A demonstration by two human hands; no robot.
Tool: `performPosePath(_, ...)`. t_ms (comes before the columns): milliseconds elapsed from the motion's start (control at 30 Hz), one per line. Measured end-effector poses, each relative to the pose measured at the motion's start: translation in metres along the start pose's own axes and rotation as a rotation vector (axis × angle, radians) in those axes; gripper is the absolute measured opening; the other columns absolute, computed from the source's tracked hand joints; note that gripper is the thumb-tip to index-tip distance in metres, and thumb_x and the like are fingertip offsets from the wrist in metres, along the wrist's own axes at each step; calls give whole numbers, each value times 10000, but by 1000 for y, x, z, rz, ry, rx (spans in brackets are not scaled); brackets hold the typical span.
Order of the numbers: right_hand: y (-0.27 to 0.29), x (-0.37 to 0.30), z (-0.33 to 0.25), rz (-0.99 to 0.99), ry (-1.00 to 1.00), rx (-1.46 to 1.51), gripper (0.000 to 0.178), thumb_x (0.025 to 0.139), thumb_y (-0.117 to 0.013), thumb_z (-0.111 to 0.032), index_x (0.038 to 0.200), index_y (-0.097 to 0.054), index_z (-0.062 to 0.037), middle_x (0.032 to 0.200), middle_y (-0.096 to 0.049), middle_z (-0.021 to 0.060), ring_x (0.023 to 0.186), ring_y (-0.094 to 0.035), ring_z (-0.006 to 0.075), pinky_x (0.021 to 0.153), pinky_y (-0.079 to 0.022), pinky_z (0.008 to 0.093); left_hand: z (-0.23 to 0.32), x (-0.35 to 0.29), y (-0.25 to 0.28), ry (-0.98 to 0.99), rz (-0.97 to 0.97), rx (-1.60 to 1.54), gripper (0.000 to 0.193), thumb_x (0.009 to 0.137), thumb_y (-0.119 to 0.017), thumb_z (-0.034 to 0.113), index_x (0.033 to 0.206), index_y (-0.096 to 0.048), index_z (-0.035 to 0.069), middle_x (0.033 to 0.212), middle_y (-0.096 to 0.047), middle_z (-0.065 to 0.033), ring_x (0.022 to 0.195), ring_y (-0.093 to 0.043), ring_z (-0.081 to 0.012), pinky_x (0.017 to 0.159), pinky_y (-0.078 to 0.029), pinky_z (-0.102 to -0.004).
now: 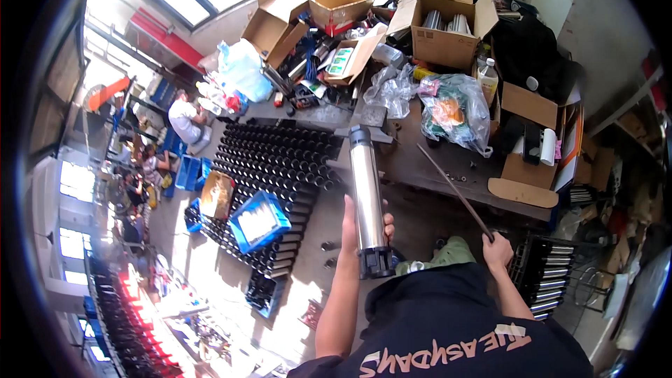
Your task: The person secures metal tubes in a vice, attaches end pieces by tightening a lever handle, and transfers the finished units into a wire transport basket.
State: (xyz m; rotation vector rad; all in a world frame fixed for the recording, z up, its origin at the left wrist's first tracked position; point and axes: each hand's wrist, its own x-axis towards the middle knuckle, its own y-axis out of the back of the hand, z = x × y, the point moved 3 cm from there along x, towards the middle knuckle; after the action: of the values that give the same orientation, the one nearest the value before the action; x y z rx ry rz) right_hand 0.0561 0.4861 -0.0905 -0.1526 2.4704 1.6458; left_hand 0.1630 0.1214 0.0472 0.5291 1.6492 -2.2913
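Observation:
My left hand (pixel 348 232) is wrapped round a long, shiny metal cylinder (pixel 367 192) with black fittings at both ends, like a submersible pump body. It stands nearly upright in front of my chest, thumb on its left side and fingertips showing on its right. The lower black end has slots or prongs. In my right hand (pixel 497 250) I grip the near end of a thin dark rod (pixel 458 194). The rod slants up and left over the workbench (pixel 413 157), its far tip above the bench top, apart from the cylinder.
Rows of black tubes (pixel 273 157) stand on the left, with a blue crate (pixel 259 222) on them. Cardboard boxes (pixel 448 42), plastic bags (pixel 455 115) and a clear bottle (pixel 488 77) crowd the bench. A rack of metal tubes (pixel 549 276) is at right. A person (pixel 185 119) sits far left.

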Motion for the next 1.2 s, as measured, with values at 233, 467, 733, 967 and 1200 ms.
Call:
performPosePath(233,-23,47,-11,-68,100,-136,305,902,-657,-369,1062,-708,-113,970,-722,187,945,-681,407,800,-535,510,12,0,-2,-60,-29,-65,852,920,-309,810,1218,-491,33,897,-629,-179,740,-664,-310,642,-587,-439)
performPosePath(467,-79,45,13,-732,-60,213,379,960,-626,-341,913,-692,29,724,-732,109,640,-695,189,594,-536,345,45,2,-11,-155,15,-28,787,967,-283,749,1183,-481,18,908,-622,-191,749,-658,-312,641,-590,-437)
performPosePath(733,-92,28,16,-673,-147,392,339,943,-666,-331,902,-704,3,739,-706,68,614,-626,168,579,-494,323,57,18,1,-191,-143,-145,776,977,-338,707,1163,-514,-25,963,-592,-163,817,-631,-289,718,-574,-440)
performPosePath(967,-111,35,44,-418,-53,235,472,898,-669,-469,820,-711,-6,688,-675,146,628,-652,279,607,-492,414,57,33,-6,-127,-193,-274,749,979,-402,671,1194,-496,-41,971,-588,-136,809,-610,-246,751,-553,-397)
performPosePath(1200,-11,5,-25,-145,28,82,585,878,-651,-582,713,-661,-21,604,-597,171,617,-628,376,576,-449,451,49,48,28,-67,-132,-539,786,925,-589,576,1269,-475,-121,1001,-609,-132,845,-631,-215,772,-544,-324)
